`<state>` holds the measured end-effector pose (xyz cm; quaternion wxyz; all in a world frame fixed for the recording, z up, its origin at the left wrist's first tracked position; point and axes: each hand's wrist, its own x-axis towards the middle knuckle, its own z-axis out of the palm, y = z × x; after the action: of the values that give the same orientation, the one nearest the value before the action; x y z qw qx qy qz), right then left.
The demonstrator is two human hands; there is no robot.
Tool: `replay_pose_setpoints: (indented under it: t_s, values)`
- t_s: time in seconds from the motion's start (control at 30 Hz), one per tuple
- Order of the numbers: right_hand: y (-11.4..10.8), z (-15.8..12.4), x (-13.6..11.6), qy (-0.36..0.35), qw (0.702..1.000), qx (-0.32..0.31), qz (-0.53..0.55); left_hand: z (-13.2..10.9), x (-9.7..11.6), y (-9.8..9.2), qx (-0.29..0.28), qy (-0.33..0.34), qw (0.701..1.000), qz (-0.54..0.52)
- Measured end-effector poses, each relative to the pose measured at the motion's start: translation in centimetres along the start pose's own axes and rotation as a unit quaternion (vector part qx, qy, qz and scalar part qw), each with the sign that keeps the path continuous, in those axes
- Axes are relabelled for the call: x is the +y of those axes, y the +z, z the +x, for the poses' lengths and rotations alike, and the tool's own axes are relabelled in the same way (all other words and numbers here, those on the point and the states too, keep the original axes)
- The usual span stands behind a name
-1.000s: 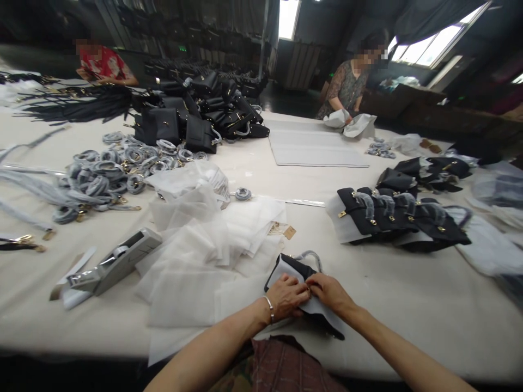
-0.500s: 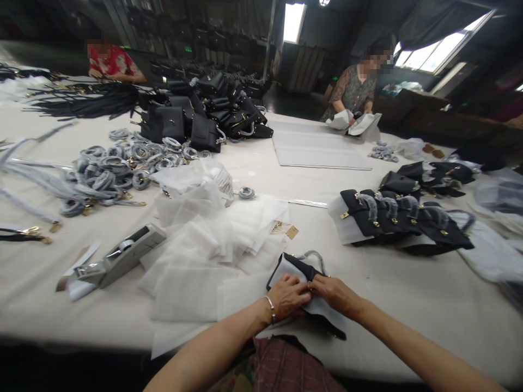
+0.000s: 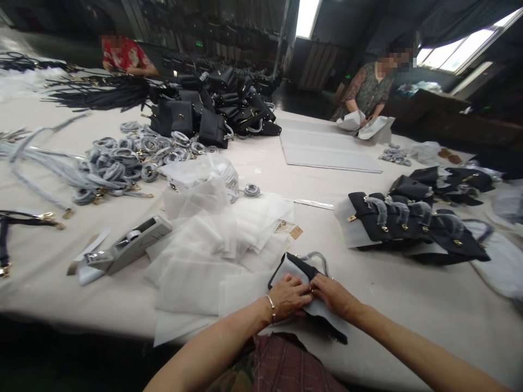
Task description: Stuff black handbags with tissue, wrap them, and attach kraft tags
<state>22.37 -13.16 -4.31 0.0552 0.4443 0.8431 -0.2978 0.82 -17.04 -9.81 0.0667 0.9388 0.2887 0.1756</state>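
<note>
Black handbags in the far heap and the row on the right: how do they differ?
The far heap is a large, crowded mass with several bags upright, straight on the table cloth. The right-hand row is smaller, lying flat and overlapping in a line, partly on white sheeting. Both are black with gold-coloured fittings.

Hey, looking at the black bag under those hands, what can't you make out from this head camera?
Head view:
Most of the black handbag: covered by the left hand, the right hand and a white foam sheet.
Small brown paper tag: too small to read.
Black bags on the far dark racks: too dim to tell apart.
</note>
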Motion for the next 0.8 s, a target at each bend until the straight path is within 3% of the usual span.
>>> replay_pose_setpoints:
  t_s: [0.13,0.23,0.43,0.7,0.8]
  values:
    - [0.1,-0.5,-1.9,0.174,0.983,0.047,0.042,-0.9,0.9,-0.2,0.022,0.011,0.999,0.028]
    - [0.2,-0.4,-3.2,0.259,0.963,0.052,0.060,-1.8,1.8,0.1,0.050,0.001,0.998,0.042]
    - [0.7,-0.5,-5.3,0.353,0.930,0.021,0.101,-3.1,3.1,0.4,0.050,-0.011,0.998,0.041]
    - [0.7,1.3,-5.2,0.434,0.882,0.018,0.182,-1.0,2.6,0.1,0.023,-0.066,0.997,0.018]
    - [1.2,2.0,-5.1,0.464,0.855,0.034,0.227,-1.2,2.7,0.5,0.035,-0.052,0.998,0.019]
